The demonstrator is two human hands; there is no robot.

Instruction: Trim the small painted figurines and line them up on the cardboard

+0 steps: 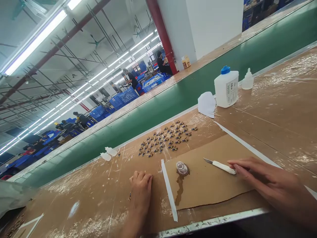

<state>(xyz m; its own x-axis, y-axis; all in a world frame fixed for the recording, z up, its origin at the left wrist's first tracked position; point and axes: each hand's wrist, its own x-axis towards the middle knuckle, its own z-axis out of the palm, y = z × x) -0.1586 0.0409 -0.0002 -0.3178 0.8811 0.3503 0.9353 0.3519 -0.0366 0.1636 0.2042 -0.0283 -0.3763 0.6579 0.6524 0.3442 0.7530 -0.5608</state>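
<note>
My left hand [141,185] rests on the brown work surface with its fingers curled under, so anything inside them is hidden. A small dark part [129,196] lies beside its wrist. At the right, the thumb and fingers of my right hand [267,180] pinch the handle end of a knife [223,167] with a white-wrapped handle. Its short blade points left over a cardboard sheet [210,185]. On that sheet stands a small clear jar [182,168], with a dark wet stain running from it. Beyond the hands, several small dark-and-gold parts [160,140] lie spread in rows.
A large white bottle with a blue cap [226,87], a small dropper bottle [247,80] and a white paper piece [206,104] are at back right. Two small white bottles [108,153] lie at left. A green conveyor belt [153,117] runs behind; people work farther off.
</note>
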